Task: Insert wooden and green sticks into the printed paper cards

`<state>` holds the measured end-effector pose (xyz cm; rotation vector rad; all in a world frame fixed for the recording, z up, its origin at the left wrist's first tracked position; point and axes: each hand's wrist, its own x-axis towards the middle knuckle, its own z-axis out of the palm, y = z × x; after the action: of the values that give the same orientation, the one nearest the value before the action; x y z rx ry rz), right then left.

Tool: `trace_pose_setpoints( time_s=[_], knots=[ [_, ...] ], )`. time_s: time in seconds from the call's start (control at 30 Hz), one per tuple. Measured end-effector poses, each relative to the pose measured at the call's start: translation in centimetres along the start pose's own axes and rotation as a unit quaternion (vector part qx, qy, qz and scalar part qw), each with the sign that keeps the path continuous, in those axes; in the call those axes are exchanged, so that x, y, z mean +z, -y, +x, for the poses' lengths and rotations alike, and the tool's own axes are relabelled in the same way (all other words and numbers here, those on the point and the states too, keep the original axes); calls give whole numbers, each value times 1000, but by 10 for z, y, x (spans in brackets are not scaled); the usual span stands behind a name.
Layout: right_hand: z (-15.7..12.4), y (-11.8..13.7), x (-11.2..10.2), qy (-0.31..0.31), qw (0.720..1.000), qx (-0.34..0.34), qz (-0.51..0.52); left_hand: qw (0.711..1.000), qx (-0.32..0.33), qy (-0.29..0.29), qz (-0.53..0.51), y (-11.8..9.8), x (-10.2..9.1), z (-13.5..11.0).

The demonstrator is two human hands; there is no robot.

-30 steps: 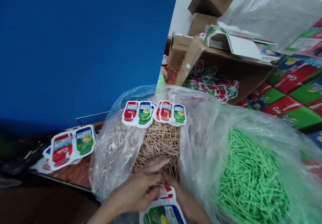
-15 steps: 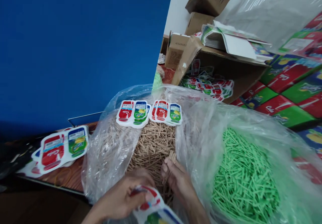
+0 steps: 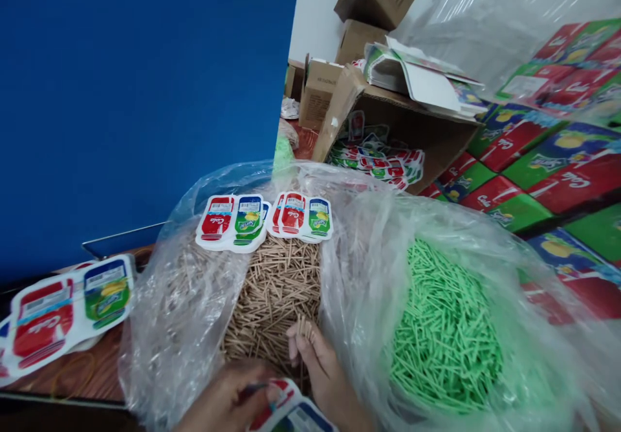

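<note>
Low in the view, my left hand (image 3: pixel 237 393) is closed on a bottle-shaped card (image 3: pixel 295 414) printed in red, green and blue; the frame's bottom edge cuts the card off. My right hand (image 3: pixel 323 367) pinches a few short tan sticks (image 3: pixel 305 328) between thumb and fingers, just above the pile. Beneath both hands lies a heap of tan sticks (image 3: pixel 279 283) inside a clear plastic bag (image 3: pixel 179 328). Two groups of Cola and Sprite cards, a left one (image 3: pixel 230 223) and a right one (image 3: pixel 301 216), rest at the far side of that heap.
Green sticks (image 3: pixel 446 328) fill another clear bag on the right. More printed cards (image 3: pixel 72 309) lie on the table (image 3: pixel 87 374) at left. An open carton (image 3: pixel 436 138) of cards stands behind, beside stacked printed boxes (image 3: pixel 557 160). A blue panel (image 3: pixel 136 96) rises at left.
The view has swung to the right, so the scene sits further left. My right hand still pinches sticks, slightly lower in view. My left hand and its card are also lower.
</note>
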<state>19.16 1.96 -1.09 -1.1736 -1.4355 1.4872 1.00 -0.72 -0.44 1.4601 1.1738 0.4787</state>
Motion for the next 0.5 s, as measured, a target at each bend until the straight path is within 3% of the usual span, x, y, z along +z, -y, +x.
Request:
trace_pose_setpoints(
  time_s=[0.1, 0.23, 0.3, 0.4, 0.5],
  knots=[
    [-5, -7, -7, 1, 999, 5, -50, 978, -116, -90, -151, 11, -9, -6],
    [-9, -17, -10, -10, 998, 19, -65, 945, -119, -142, -269, 10, -24, -12],
    [-8, -20, -12, -28, 996, 19, -77, 920, -136, -217, -296, 5, -38, -15],
    [-7, -19, -16, -63, 992, 19, -110, 847, -183, -381, -323, 0, -64, -22],
    [-7, -18, -13, -18, 976, 10, -217, 773, -174, -514, -327, 2, -86, -27]
  ],
)
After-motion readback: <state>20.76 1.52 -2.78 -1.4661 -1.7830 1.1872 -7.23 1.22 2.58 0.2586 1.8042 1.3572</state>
